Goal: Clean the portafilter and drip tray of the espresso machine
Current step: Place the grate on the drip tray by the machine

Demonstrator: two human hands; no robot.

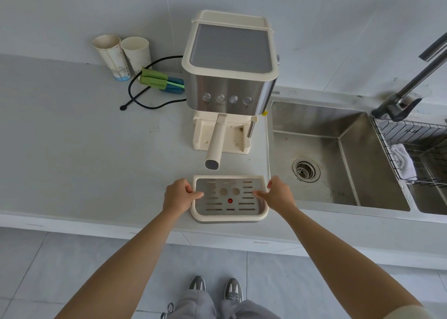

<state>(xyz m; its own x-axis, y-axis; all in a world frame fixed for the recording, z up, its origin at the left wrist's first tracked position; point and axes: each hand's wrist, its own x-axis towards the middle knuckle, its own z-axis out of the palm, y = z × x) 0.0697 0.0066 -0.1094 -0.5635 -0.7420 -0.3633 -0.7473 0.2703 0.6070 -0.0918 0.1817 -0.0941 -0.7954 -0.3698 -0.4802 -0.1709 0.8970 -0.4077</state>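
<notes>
Nearest, the left hand (177, 195) and right hand (280, 194) each gripped a side of the drip tray (229, 216), which sat out of the espresso machine (229, 76) at the desk's (84, 149) front edge, while farther back the portafilter (215, 141) sat locked in place, so the cleaning looked barely begun.

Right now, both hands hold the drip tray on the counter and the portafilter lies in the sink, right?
No: the head view shows the portafilter locked in the machine, not the sink. Left hand and right hand do hold the drip tray on the counter.
</notes>
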